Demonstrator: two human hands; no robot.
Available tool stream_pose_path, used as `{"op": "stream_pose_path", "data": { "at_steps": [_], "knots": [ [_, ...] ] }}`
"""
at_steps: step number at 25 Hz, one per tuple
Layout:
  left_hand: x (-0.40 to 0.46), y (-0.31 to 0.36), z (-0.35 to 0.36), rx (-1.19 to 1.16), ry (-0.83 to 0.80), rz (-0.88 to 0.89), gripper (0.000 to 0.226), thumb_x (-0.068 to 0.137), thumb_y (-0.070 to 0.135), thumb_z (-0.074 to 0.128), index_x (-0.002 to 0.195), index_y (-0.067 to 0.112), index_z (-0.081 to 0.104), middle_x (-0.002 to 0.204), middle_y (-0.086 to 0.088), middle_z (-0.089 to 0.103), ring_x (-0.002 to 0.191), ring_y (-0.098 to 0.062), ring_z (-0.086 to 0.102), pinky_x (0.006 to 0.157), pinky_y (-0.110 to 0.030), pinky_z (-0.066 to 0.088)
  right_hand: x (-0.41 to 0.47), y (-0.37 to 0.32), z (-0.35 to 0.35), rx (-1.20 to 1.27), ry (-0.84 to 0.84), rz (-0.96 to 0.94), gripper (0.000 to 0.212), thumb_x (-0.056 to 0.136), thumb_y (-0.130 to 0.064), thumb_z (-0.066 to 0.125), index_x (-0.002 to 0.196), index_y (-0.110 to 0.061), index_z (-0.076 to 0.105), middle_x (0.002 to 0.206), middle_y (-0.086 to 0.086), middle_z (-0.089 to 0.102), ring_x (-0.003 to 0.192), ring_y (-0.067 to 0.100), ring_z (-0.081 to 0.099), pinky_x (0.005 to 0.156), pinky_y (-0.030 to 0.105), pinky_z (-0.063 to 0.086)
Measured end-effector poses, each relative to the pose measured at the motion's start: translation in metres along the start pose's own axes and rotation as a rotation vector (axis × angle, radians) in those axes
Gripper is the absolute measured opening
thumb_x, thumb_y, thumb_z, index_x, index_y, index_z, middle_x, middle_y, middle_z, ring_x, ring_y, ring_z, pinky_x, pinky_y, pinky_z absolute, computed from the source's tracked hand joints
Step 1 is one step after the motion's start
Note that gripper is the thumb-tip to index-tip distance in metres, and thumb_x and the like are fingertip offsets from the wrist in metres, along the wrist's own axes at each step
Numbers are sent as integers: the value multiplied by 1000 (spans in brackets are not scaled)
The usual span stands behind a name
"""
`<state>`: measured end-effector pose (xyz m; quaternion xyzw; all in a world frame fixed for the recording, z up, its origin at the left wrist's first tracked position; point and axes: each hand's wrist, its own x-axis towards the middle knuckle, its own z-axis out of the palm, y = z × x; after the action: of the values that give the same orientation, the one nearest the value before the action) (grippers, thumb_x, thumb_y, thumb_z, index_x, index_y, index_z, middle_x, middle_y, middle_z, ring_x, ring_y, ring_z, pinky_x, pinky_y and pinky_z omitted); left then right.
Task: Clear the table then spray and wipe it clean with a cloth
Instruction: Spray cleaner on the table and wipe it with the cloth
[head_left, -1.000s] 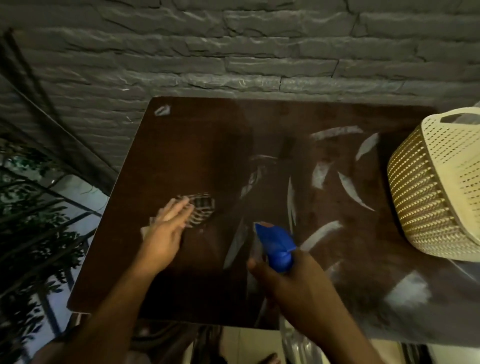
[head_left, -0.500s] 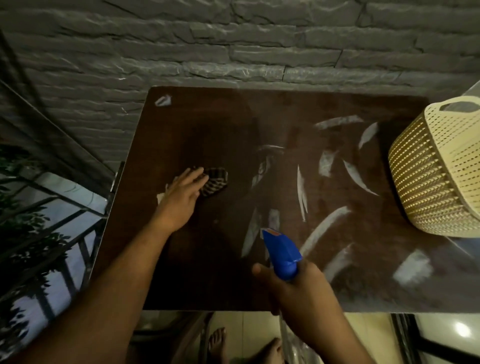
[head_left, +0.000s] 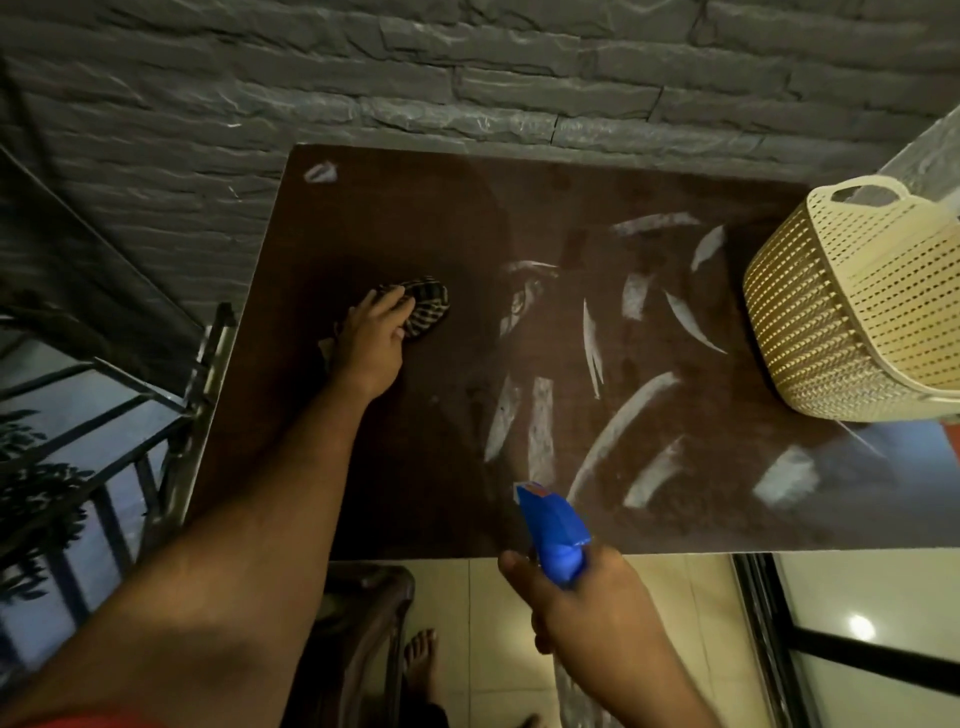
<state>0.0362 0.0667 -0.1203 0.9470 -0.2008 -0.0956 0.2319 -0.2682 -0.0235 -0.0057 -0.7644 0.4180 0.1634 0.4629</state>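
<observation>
While our left hand (head_left: 370, 340) presses flat on the striped cloth (head_left: 423, 307), fingers stretched over its near edge, we grip the blue spray bottle (head_left: 553, 535) in our right hand (head_left: 582, 608), fingers curled round its neck and its nozzle aimed out over the counter (head_left: 415, 457). The cloth lies bunched on the left half of the dark brown counter, well apart from the bottle, which hangs over the near edge. Pale streaks (head_left: 613, 431) fan across the middle and right of the surface. A cream perforated basket (head_left: 852, 306) sits at the far right edge. Beyond the counter rises a grey brick wall (head_left: 467, 67); below us we see pale floor tiles (head_left: 483, 623) and a bare foot (head_left: 418, 654).
</observation>
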Motion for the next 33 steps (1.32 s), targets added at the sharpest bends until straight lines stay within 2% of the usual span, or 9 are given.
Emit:
{"op": "stream_pose_path", "data": {
  "at_steps": [5, 9, 12, 15, 18, 21, 23, 29, 33],
  "knots": [
    [-53, 16, 20, -32, -6, 66, 46, 98, 6, 41, 142, 19, 42, 155, 5, 29, 145, -22, 16, 119, -43, 12, -15, 10, 1, 16, 23, -8, 37, 74, -65, 65, 83, -31, 53, 72, 2, 71, 70, 18, 70, 70, 37, 59],
    [-162, 21, 34, 19, -125, 346, 50, 99, 9, 38, 144, 30, 37, 156, 16, 20, 147, -12, 9, 119, -44, 11, -18, 10, -23, 82, 96, -85, 38, 71, -64, 67, 80, -29, 54, 67, 4, 70, 65, 23, 68, 66, 41, 58],
    [-156, -39, 5, -28, -44, 119, 49, 99, 10, 38, 142, 34, 36, 154, 20, 18, 145, -5, 4, 119, -43, 5, -19, 22, -39, 28, 111, -65, 34, 75, -60, 68, 81, -30, 54, 68, 2, 70, 69, 18, 68, 69, 34, 55],
    [-62, -39, -3, 16, 63, -131, 48, 99, 10, 39, 144, 28, 38, 157, 10, 23, 147, -19, 10, 116, -55, 14, -21, 32, -41, 14, 107, -18, 35, 73, -61, 70, 86, -32, 55, 72, 2, 71, 74, 18, 69, 76, 34, 56],
    [-49, 34, 28, 88, -42, 46, 52, 98, 8, 37, 145, 30, 35, 157, 12, 21, 146, -24, 13, 114, -52, 18, -23, 34, -38, 55, 75, -2, 36, 74, -60, 70, 93, -34, 55, 71, 3, 71, 66, 16, 70, 72, 34, 58],
    [-169, 31, 47, 102, -108, 275, 58, 96, 6, 38, 145, 35, 31, 156, 16, 19, 147, -13, 6, 117, -50, 18, -29, 29, -40, 86, 19, 18, 37, 75, -59, 70, 97, -34, 53, 72, 2, 72, 62, 13, 69, 71, 33, 59],
    [-211, -1, 28, 36, -66, 249, 57, 94, 6, 43, 142, 35, 34, 155, 15, 22, 145, -9, 7, 118, -49, 16, -30, 25, -42, 70, 2, 30, 39, 73, -61, 70, 95, -34, 52, 78, 0, 71, 74, 15, 69, 77, 35, 58],
    [-54, 27, 19, 52, 43, -90, 49, 100, 10, 34, 145, 30, 37, 157, 12, 21, 146, -20, 11, 116, -54, 14, -21, 19, -36, 52, 7, -60, 34, 74, -60, 68, 87, -32, 53, 75, 1, 70, 71, 17, 68, 68, 35, 58],
    [-171, 32, 47, 115, -33, 207, 54, 97, 6, 36, 146, 29, 33, 156, 13, 22, 146, -18, 12, 116, -50, 18, -31, 15, -41, 69, -25, -83, 31, 77, -58, 68, 87, -32, 54, 73, 0, 71, 68, 16, 69, 69, 38, 60]
  ]
}}
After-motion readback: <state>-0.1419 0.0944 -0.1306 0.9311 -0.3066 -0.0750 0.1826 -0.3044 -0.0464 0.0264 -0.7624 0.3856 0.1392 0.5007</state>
